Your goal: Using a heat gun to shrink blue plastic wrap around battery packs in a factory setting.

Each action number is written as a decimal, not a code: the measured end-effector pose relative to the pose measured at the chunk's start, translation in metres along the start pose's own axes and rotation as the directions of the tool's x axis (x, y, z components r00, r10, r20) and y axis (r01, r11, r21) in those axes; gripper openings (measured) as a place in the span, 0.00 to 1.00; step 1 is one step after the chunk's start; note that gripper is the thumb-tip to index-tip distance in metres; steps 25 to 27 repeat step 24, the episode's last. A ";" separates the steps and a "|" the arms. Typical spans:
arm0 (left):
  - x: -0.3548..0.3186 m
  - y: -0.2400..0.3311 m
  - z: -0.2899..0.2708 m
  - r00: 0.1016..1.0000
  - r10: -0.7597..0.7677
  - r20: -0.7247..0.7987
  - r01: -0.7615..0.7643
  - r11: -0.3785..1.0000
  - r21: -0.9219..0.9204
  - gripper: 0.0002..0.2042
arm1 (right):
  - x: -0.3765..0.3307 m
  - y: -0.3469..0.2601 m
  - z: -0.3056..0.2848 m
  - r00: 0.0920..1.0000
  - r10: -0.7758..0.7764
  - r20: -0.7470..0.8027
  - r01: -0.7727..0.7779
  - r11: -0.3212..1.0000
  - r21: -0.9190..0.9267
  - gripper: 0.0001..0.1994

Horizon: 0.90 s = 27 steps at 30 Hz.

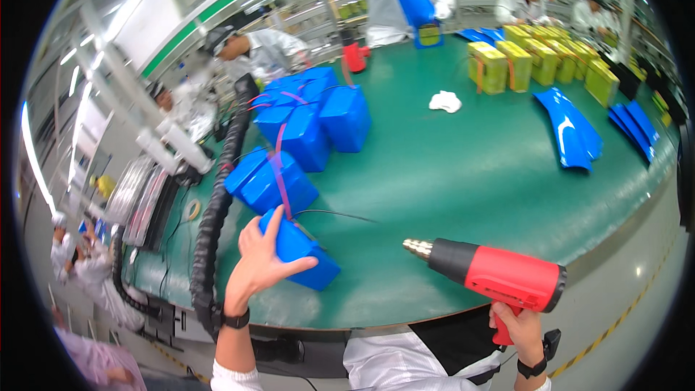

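Head view: left hand [257,264] grips a blue-wrapped battery pack [298,247] steady on the green counter [449,174]; right hand [517,327] clenches a red heat gun [499,275], nozzle facing the pack.

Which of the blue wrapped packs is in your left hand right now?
The nearest blue pack, at the table's front edge; the left hand grips it, the others lie untouched farther back.

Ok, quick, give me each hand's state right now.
Left hand: closed around the blue wrapped pack on the green table.
Right hand: closed on the handle of the red heat gun.
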State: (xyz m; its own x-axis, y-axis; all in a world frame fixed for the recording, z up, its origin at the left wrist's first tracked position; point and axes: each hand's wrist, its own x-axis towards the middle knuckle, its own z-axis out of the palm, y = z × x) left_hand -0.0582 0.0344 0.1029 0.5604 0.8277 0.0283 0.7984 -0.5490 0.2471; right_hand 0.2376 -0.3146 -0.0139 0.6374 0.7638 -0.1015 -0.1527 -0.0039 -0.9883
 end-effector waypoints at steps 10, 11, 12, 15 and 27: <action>0.025 -0.013 -0.046 0.767 0.483 0.423 -0.525 0.851 -0.020 0.68 | 0.009 -0.001 -0.017 0.992 -0.120 0.036 0.124 0.984 -0.129 0.15; 0.028 -0.016 -0.049 0.736 0.492 0.465 -0.548 0.837 -0.019 0.70 | 0.008 0.000 -0.019 0.994 -0.101 0.033 0.104 0.987 -0.126 0.15; 0.026 -0.014 -0.048 0.729 0.486 0.481 -0.544 0.839 -0.024 0.70 | 0.005 0.000 -0.022 0.994 -0.109 0.012 0.109 0.988 -0.108 0.15; 0.030 0.012 -0.041 0.779 0.451 0.435 -0.504 0.864 0.007 0.67 | 0.002 -0.008 -0.025 0.990 -0.137 -0.039 0.136 0.990 -0.035 0.16; 0.027 0.053 0.011 0.796 0.489 0.357 -0.584 0.774 0.243 0.34 | -0.002 -0.022 -0.029 0.958 -0.171 -0.228 0.173 0.985 -0.014 0.23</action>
